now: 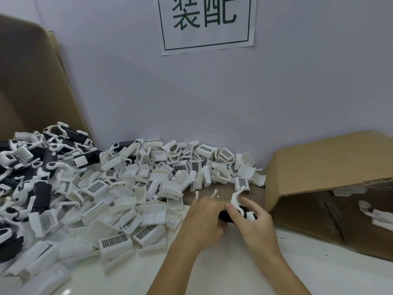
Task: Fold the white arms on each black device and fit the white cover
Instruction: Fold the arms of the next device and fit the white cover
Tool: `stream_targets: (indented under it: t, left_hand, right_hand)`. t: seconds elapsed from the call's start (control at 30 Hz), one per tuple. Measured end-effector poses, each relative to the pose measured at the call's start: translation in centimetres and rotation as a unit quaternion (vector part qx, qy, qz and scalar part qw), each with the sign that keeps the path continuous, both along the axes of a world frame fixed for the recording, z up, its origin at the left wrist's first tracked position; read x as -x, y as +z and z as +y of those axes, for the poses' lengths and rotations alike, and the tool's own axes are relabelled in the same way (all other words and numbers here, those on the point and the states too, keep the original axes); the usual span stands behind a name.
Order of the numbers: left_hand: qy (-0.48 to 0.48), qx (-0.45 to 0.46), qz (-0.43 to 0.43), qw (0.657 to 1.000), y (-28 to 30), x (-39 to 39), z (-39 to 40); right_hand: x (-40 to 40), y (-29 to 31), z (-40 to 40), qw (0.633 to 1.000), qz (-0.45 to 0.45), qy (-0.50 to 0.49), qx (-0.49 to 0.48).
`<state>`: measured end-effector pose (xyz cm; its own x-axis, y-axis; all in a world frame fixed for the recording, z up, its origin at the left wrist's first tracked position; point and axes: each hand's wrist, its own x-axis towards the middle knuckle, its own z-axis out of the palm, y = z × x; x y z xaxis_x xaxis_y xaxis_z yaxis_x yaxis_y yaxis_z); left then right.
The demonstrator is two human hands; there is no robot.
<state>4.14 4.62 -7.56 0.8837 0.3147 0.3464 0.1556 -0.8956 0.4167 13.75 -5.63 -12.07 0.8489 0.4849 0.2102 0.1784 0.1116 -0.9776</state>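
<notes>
A: Fingers first. Left hand [205, 218]?

B: Curled over the left end of one black device [225, 216], gripping it, just above the table [234, 273]. Two thin white arms [213, 193] stick up beyond the knuckles.

A: Right hand [253, 222]?

B: Wrapped round the device's right end, where a white cap shows. Thumb and forefinger pinch the base of a third white arm [236, 196], which stands up, not folded flat. Fingers [247, 202] only slightly parted, all of them on the part.

A: Surroundings, biggest down.

B: Pale wall [191, 103] behind. Tall cardboard sheet [32, 81] leaning at far left. Open cardboard box [331, 167] on its side at right, close beside the right hand, a few white pieces inside in shadow. A printed paper sign [207, 22] on the wall, top centre.

A: And the stock?

B: A wide heap of white covers [131, 201], many with grid vents, spreading from the wall to the near left edge; its fringe lies just left of the left hand. Farther left, a pile of black devices [51, 158] with white arms splayed. One white cover [242, 184] stands alone just beyond the held device. A tiny white bit [217, 196] lies near the arm tips.
</notes>
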Motion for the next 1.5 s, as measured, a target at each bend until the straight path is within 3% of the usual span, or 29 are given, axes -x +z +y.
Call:
stream_targets:
  t: [0.6, 0.93, 1.23, 1.37, 1.43, 1.5]
  left_hand:
    - [-0.019, 0.002, 0.014, 1.000, 0.4, 0.2, 0.0]
    - [0.036, -0.062, -0.014, 0.997, -0.5, -0.3, -0.2]
    - [0.036, -0.067, -0.047, 0.996, -1.0, -0.5, 0.1]
    - [0.043, -0.094, -0.064, 0.993, -1.3, -0.6, 0.5]
    - [0.058, -0.077, -0.088, 0.992, -1.4, -0.6, 0.8]
    - [0.081, 0.028, -0.120, 0.989, -1.0, -0.6, 1.1]
  right_hand:
    - [-0.7, -0.5, -0.3, 0.996, 0.055, 0.039, -0.055]
    - [-0.6, 0.0, -0.3, 0.988, 0.111, 0.062, -0.092]
    - [-0.1, 0.1, -0.3, 0.995, 0.058, 0.024, -0.077]
    - [0.0, 0.6, -0.4, 0.994, 0.052, 0.067, -0.072]
    - [0.0, 0.6, -0.5, 0.991, 0.058, 0.098, -0.073]
    - [0.1, 0.5, -0.4, 0.986, 0.103, 0.096, -0.085]
